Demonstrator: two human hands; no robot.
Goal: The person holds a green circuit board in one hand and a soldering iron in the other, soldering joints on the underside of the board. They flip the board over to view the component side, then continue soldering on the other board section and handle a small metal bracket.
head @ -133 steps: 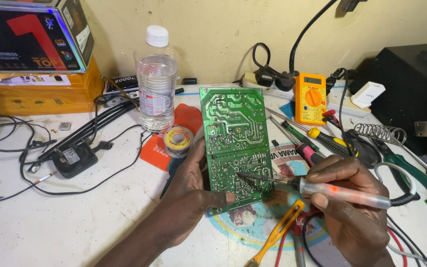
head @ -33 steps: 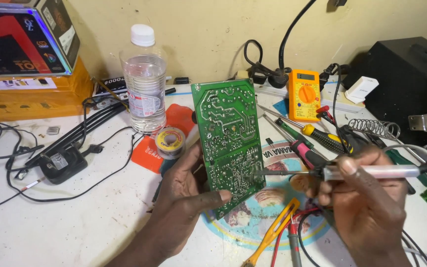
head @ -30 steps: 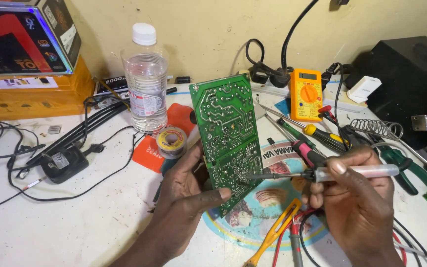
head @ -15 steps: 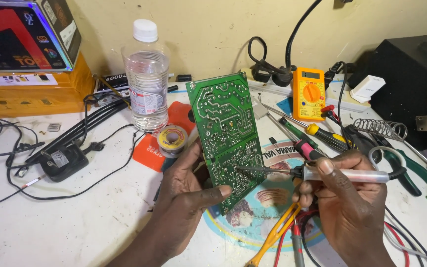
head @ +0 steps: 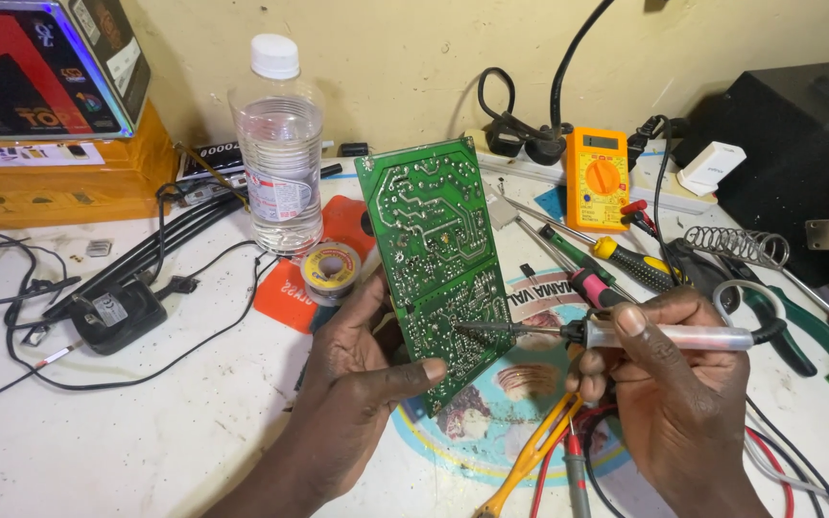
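Mid-solder: left hand grips the board, right hand clamps the iron on a joint, next needs steady tip contact

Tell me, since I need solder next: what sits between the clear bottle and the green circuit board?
In the head view, a solder spool lies on an orange mat between the bottle and the circuit board.

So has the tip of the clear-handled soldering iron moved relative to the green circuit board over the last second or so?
Yes. The soldering iron in the right hand has swung left; its tip now touches the green circuit board, where before it sat clear of the edge.
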